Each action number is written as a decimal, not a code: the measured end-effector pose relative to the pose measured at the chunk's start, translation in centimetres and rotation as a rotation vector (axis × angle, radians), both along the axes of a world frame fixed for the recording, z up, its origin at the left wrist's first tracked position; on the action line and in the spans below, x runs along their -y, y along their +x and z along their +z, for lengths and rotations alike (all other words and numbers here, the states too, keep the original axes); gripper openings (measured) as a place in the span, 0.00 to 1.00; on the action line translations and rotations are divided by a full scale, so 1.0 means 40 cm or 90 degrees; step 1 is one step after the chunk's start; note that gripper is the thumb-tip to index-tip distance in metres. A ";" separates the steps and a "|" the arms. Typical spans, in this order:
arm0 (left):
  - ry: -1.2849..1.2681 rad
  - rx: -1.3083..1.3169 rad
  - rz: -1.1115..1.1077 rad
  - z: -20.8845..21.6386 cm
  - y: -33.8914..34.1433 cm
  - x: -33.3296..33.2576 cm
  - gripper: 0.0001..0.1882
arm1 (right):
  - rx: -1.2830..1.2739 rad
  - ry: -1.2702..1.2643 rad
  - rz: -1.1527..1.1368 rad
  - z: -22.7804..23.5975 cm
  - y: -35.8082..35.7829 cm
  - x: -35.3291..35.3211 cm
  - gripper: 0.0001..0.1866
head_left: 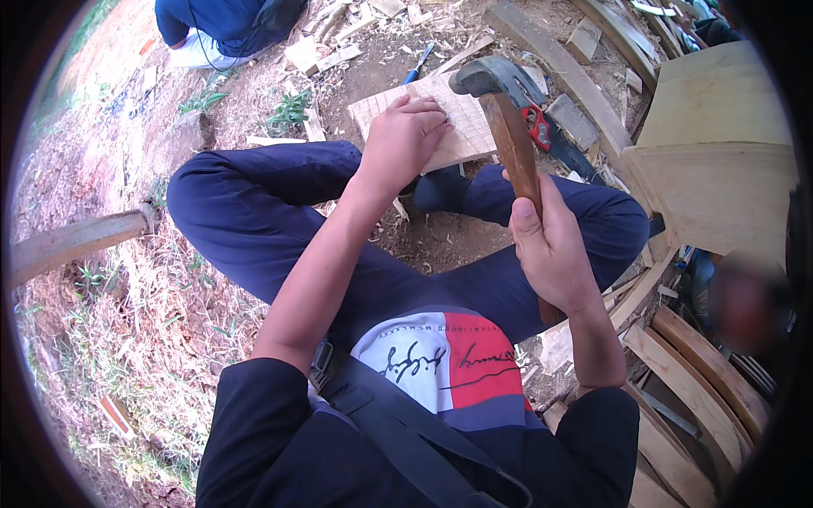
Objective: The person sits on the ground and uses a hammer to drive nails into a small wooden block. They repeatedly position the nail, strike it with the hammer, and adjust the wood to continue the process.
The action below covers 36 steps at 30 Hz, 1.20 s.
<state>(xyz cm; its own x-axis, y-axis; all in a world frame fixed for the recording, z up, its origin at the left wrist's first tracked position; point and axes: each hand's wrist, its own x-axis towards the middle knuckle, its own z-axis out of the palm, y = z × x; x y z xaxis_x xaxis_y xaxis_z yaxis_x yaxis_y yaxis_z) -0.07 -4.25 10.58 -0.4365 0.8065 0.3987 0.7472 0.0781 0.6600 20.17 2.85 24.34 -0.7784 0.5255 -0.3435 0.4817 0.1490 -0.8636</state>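
I sit cross-legged on bare ground in dark blue trousers. My left hand point(403, 135) rests flat, fingers together, on a pale wooden board point(461, 127) lying on the ground in front of my legs. My right hand point(552, 245) grips the brown wooden handle of a hammer point(508, 118), raised above my right knee. Its dark metal head point(491, 76) hangs over the board's right part.
Another person in dark blue crouches at the top left point(222, 25). Wood scraps and shavings litter the dirt. A blue pen-like tool point(418, 63) and a red-handled tool point(537, 125) lie near the board. Curved planks point(686, 381) and a pale plywood box point(720, 161) stand at right; a log point(76, 241) at left.
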 end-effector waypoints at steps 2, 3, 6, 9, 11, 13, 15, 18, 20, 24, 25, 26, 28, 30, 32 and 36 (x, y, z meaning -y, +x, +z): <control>-0.012 -0.014 -0.004 -0.003 -0.002 0.000 0.06 | 0.022 -0.015 0.022 -0.032 0.006 -0.002 0.20; -0.033 -0.030 -0.006 -0.002 -0.001 0.003 0.06 | 0.036 -0.004 0.038 -0.045 0.008 -0.004 0.20; -0.021 -0.029 -0.005 0.011 -0.004 -0.006 0.06 | 0.035 -0.018 0.031 -0.014 0.008 0.006 0.20; -0.017 0.009 -0.007 0.013 0.002 0.002 0.06 | 0.000 0.037 0.037 0.001 0.007 0.011 0.20; -0.012 -0.013 0.001 0.009 0.001 0.005 0.06 | 0.036 0.033 0.052 -0.042 0.007 0.000 0.21; -0.002 -0.020 0.001 0.002 -0.003 -0.009 0.07 | 0.042 0.003 0.031 -0.043 0.012 -0.010 0.21; 0.003 -0.020 -0.008 -0.002 -0.007 -0.007 0.07 | 0.025 0.027 0.030 0.004 0.009 -0.010 0.20; 0.009 0.012 -0.007 0.002 -0.001 -0.001 0.07 | 0.037 0.040 0.051 0.008 0.014 -0.004 0.20; -0.036 -0.014 -0.008 0.008 0.004 0.005 0.06 | 0.089 0.034 0.084 -0.046 0.010 -0.015 0.21; 0.007 -0.022 -0.006 -0.003 0.000 0.000 0.06 | -0.036 0.072 -0.026 -0.024 0.009 -0.041 0.22; 0.003 -0.016 0.001 -0.007 0.003 0.013 0.06 | -0.077 0.122 -0.068 -0.050 0.004 -0.043 0.24; 0.009 -0.012 0.003 -0.005 0.001 0.010 0.07 | -0.078 0.172 -0.102 -0.079 -0.014 -0.067 0.26; -0.015 -0.011 -0.007 0.000 -0.001 0.004 0.07 | -0.068 0.193 -0.168 -0.155 -0.044 -0.137 0.29; -0.042 -0.008 -0.012 0.007 0.000 0.001 0.08 | -0.055 0.129 -0.227 -0.217 -0.068 -0.201 0.31; -0.038 -0.021 0.003 0.005 0.002 0.002 0.08 | -0.048 -0.037 -0.252 -0.221 -0.083 -0.221 0.32; -0.038 -0.017 0.022 0.013 0.008 0.008 0.08 | -0.038 -0.192 -0.199 -0.260 -0.114 -0.220 0.33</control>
